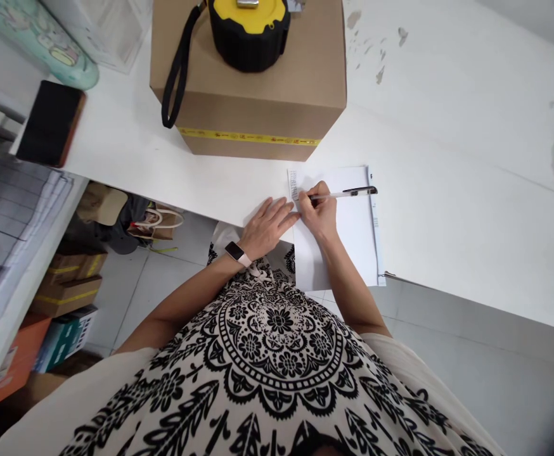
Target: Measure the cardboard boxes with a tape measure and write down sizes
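Observation:
My right hand (319,212) is closed around a pen (346,193) with a clear barrel and black cap end. Its tip is low over the left part of a sheet of white paper (355,234), near a narrow band of small handwriting or print along that edge. The paper partly overhangs the table's front edge. Flat on the table, my left hand (267,229) lies with fingers stretched out, their tips close to the paper's left edge and my right hand. A smartwatch (234,251) with a pale band is on the left wrist.
A cardboard box (258,123) with yellow printed tape stands ahead, a black-and-yellow tape measure (251,38) on top. To the left lie a dark phone (50,123) and a mint-green patterned item (53,47). The white table (452,183) stretches right. Boxes (70,282) and bags sit below left.

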{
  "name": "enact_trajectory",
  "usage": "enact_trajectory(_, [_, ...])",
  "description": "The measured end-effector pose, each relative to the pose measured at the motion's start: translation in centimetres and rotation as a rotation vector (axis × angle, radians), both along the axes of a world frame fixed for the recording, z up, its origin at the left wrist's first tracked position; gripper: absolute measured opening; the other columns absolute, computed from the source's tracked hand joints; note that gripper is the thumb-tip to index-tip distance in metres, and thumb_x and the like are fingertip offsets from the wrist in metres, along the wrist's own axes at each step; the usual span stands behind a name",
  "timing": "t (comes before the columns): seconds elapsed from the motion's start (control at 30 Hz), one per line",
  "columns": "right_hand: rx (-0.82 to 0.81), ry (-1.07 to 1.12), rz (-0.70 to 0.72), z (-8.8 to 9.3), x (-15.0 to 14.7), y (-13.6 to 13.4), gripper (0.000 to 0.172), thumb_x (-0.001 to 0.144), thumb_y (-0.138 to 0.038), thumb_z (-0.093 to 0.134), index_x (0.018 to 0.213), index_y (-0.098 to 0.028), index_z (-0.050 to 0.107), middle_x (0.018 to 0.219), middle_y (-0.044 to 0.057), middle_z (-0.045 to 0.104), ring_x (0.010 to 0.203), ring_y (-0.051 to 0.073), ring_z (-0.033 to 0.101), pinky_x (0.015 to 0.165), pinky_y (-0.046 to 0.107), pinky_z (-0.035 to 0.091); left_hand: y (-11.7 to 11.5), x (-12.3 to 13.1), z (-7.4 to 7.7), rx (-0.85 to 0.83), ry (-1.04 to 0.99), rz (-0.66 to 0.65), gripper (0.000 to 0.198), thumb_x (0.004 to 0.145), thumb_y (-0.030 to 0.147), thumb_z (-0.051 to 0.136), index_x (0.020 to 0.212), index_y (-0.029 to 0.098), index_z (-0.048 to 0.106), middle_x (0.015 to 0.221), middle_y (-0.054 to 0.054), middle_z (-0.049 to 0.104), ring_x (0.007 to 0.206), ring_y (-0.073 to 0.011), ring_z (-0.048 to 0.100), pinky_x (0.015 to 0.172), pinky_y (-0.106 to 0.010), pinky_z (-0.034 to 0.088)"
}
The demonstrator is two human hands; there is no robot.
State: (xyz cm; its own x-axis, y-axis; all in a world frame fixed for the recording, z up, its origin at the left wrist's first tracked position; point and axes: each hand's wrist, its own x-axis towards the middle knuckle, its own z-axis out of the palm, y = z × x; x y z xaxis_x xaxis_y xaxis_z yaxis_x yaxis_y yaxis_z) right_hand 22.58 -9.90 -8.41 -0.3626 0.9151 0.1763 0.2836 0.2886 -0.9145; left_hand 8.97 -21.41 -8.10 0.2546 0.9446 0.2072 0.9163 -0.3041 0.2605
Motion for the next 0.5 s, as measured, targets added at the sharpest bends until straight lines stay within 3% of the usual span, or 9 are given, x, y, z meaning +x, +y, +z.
enact_trajectory(0.5, [-0.022,0.004,0.024,0.57,-0.17,-0.11,0.027,0.087,-0.029,0.063,0.07,-0.023,0.042,0.057,-0.008,0.041,0.051,0.008,0.039,0.051,0.026,0.03,-0.05,-0.04,-0.08,0.029,0.012,-0.013,0.046,0.094,0.008,0.047,0.139,0.011,0.053,0.145,-0.016,0.055,0.141,-0.0326,0.043,0.121,-0.053,0.03])
